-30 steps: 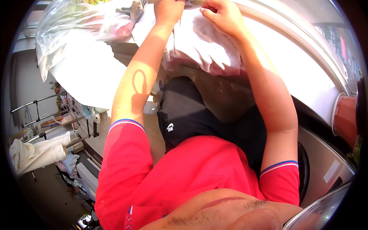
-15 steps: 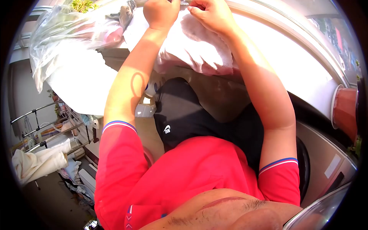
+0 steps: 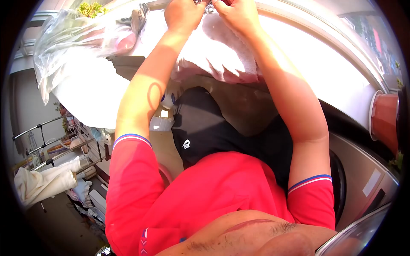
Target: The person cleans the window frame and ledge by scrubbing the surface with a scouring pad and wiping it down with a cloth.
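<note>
- Landmark: white ribbed cloth (image 3: 218, 53), lying over the ledge edge, near side hanging down.
- Small silvery piece (image 3: 209, 7) is showing just past the cloth's far end, between both hands; too small to identify.
- Left hand (image 3: 183, 16) is sitting at the cloth's far left, fingers curled in toward the piece; fingertips are running out of frame, so can't tell if they're gripping it.
- Right hand (image 3: 239, 18) is sitting at the cloth's far right, thumb and finger bent close together; thumb tip is lying right beside the piece, hold unclear.
- Key relation: piece is lying inward of both grips, right thumb looking marginally nearer; long axis not readable.
- Clear plastic bag (image 3: 64, 40) is lying left of the cloth, flowerpot (image 3: 383, 117) is standing well right.
</note>
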`<act>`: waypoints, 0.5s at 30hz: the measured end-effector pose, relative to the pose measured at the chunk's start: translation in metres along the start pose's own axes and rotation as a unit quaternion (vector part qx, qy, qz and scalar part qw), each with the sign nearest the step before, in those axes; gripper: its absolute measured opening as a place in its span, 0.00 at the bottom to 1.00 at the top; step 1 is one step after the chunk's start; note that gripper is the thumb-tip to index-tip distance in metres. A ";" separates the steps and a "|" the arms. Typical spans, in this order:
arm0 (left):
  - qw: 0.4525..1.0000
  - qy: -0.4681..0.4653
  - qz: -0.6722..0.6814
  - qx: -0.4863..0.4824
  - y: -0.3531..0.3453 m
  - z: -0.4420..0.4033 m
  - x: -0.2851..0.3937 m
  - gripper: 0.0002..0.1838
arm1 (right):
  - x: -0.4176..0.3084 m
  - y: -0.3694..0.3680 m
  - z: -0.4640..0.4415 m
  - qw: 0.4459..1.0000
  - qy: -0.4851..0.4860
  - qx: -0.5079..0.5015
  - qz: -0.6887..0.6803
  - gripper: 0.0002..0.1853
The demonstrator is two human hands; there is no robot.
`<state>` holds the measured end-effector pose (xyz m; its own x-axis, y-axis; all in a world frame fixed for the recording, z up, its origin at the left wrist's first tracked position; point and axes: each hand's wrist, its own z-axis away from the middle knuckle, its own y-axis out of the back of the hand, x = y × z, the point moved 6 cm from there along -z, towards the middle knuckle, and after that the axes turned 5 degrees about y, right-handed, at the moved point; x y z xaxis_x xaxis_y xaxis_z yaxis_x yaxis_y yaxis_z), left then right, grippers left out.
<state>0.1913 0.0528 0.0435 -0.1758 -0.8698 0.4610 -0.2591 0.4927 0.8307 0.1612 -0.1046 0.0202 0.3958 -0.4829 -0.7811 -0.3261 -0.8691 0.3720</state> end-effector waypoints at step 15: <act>0.979 0.001 0.103 0.174 0.027 -0.012 -0.050 0.17 | -0.022 -0.007 0.005 0.996 0.053 -0.059 0.033 0.13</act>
<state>0.2043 0.1095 0.0463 -0.2565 -0.7505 0.6091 -0.5260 0.6371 0.5635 0.1508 -0.0872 0.0322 0.4677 -0.5432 -0.6973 -0.2538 -0.8382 0.4827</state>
